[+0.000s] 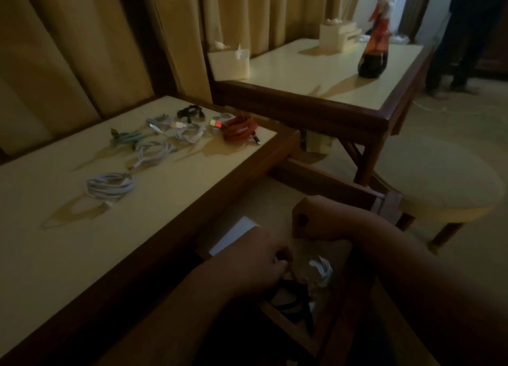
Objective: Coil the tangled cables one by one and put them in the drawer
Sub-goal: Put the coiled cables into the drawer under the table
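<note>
left hand (258, 261): bare | right hand (316, 220): bare | left forearm (192, 305): bare to the frame edge | right forearm (412, 255): bare likewise | fingers: detail lost in dim light

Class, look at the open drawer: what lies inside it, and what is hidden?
Inside the drawer a white sheet, a white cable and a black cable show. The left hand and right hand cover whatever lies beneath them.
</note>
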### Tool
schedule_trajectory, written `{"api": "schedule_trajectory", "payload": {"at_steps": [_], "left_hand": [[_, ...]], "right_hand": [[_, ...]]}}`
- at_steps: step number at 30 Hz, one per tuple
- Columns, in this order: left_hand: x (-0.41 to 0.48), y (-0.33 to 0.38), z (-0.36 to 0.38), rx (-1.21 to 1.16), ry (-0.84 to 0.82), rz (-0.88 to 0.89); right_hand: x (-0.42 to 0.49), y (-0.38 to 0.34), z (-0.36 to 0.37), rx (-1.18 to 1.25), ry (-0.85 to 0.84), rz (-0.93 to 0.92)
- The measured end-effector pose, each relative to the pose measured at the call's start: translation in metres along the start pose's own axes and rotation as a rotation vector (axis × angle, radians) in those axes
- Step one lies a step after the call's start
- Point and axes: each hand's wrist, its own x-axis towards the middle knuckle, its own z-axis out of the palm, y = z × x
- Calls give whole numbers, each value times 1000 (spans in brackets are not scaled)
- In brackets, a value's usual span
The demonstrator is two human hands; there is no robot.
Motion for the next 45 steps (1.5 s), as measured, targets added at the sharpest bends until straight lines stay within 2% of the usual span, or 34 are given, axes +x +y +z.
{"api": "schedule_trajectory", "payload": {"at_steps": [4, 7, 13, 16, 18, 19, 21, 23, 26, 29, 33, 36, 41, 45], "left_hand": [[-12, 1, -30, -37, 200, 81], [-12, -9, -67, -59, 428, 80], [14, -59, -126, 72, 758, -162], [9, -79, -138, 227, 879, -277], [-8, -86, -144, 274, 988, -435], [-19, -91, -146, 275, 1002, -543], [-39, -101, -147, 277, 913, -744], [-53, -109, -146, 292, 793, -833], [-61, -115, -144, 303, 713, -806], [-64, -121, -145, 276, 719, -738], [-70, -130, -145, 297, 680, -744], [-73, -133, -145, 297, 711, -716], [-78, -140, -147, 315, 694, -680], [-85, -131, -146, 330, 629, -663]], "right_hand": [[-4, -9, -18, 88, 282, -101], [3, -22, -39, 94, 456, -180], [47, -68, -77, 208, 748, -227], [75, -81, -79, 210, 756, -189], [90, -83, -76, 185, 736, -177], [97, -83, -75, 160, 724, -172], [105, -83, -75, 92, 710, -166], [109, -85, -76, 35, 701, -170], [113, -88, -78, -24, 672, -187], [117, -89, -80, -25, 634, -209], [117, -86, -81, -37, 608, -220], [111, -85, -81, -39, 570, -235], [90, -81, -85, 32, 469, -253], [58, -68, -85, 92, 461, -243]]}}
